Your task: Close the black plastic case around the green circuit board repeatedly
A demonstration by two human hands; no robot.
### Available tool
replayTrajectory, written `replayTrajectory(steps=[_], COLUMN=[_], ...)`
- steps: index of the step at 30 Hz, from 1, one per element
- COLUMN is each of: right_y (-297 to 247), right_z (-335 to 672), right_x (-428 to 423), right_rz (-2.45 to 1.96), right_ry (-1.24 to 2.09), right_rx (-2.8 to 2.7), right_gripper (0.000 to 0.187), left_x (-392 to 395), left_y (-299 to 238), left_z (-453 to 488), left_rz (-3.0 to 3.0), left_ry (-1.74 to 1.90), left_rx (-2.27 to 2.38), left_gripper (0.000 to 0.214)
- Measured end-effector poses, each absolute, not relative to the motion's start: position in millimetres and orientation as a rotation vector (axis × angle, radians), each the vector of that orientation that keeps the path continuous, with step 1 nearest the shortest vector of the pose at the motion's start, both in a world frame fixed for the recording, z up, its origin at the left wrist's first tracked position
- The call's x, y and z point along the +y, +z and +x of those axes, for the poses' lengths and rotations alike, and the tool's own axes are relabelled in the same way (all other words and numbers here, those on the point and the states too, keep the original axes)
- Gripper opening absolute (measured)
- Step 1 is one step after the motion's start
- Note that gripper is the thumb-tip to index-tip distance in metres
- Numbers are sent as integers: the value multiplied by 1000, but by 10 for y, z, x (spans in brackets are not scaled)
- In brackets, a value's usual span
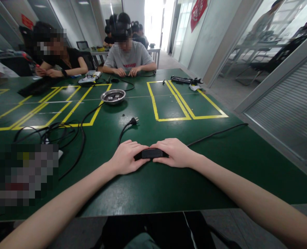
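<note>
A small black power adapter [152, 153] is gripped between my two hands, just above or on the green table. My left hand [128, 156] closes on its left end, thumb and fingers on opposite sides. The right end is pinched by my right hand [173, 152] in the same way. Behind my left hand a black cord curves up to a two-pin plug [134, 121] lying on the table. A thin black cable [218, 133] runs from behind my right hand towards the right table edge. My fingers hide both ends of the adapter.
A metal bowl [113, 96] holds small metal parts. Coiled black cables [52, 133] lie at left, by a blurred patch. Yellow tape [174, 119] marks rectangles on the green table [153, 193]. A black folded stand [186, 80] lies at far right. People sit across.
</note>
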State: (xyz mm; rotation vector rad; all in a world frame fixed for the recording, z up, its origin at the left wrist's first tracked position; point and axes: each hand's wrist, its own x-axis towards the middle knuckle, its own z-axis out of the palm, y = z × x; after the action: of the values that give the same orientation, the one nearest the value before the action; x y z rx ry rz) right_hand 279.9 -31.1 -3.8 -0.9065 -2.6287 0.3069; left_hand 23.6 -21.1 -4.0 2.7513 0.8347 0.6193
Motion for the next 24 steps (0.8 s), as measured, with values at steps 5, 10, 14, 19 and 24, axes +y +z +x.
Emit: replayTrajectory(steps=[5,10,14,19,24], right_y=[-27,-28,-31,-38,-39], right_z=[2806,2794,2780,2812,2863], right_x=[-336,-340,-334,-323,-320], right_rz=[-922,-935,-961,-886,-746], right_ry=[225,232,241,164,-129], right_rx=[-2629,-2632,-2625,-2633,-2662], right_gripper=[37,34,37,43,47], left_x=[-221,-230,-237,-257,-261], left_y=[-35,-27,-27,-10,17], left_z=[240,242,230,248,287], left_rz=[2808,2890,2931,2882,2675], left_ry=[628,668,689,718,677], left_rx=[826,773,746,767,953], left_gripper=[37,43,42,41,43])
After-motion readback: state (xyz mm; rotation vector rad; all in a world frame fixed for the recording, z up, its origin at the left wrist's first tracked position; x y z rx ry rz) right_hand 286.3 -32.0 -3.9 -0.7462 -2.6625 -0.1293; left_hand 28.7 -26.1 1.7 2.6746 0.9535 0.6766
